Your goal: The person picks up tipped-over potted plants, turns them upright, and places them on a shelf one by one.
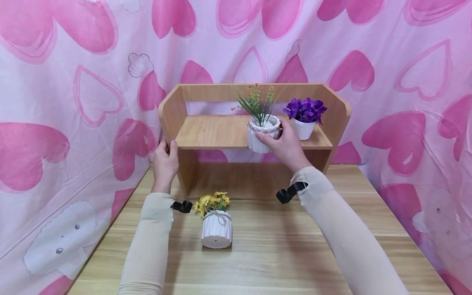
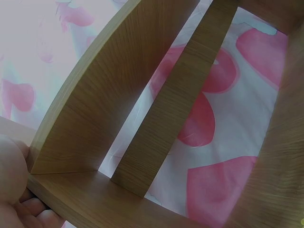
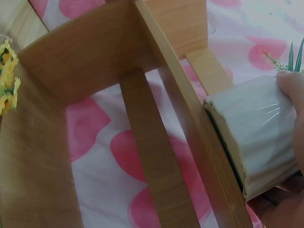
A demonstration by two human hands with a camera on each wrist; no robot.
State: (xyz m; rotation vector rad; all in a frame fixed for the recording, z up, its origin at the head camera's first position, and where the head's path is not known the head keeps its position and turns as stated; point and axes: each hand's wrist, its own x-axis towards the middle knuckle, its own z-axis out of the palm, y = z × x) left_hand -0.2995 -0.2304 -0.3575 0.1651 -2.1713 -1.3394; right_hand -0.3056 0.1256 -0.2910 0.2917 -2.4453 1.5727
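Observation:
My right hand [image 1: 285, 145] grips a white ribbed flowerpot [image 1: 258, 141] with grassy leaves and small red and orange flowers [image 1: 258, 98]. In the head view this pot overlaps the front edge of the upper board of a wooden shelf [image 1: 214, 131]. The right wrist view shows the pot [image 3: 259, 130] tilted in the frame, its base close to the board edge; whether they touch I cannot tell. At the shelf's left side, my left hand [image 1: 164, 164] holds the panel's front edge, fingers curled below the board in the left wrist view.
A white pot of purple flowers [image 1: 304, 127] stands at the upper board's right end. On the table [image 1: 258, 254], in front of the shelf, a white pot with yellow flowers [image 1: 216, 227] lies tipped, its base facing me. Pink heart-patterned cloth [image 1: 221, 53] hangs behind and at both sides.

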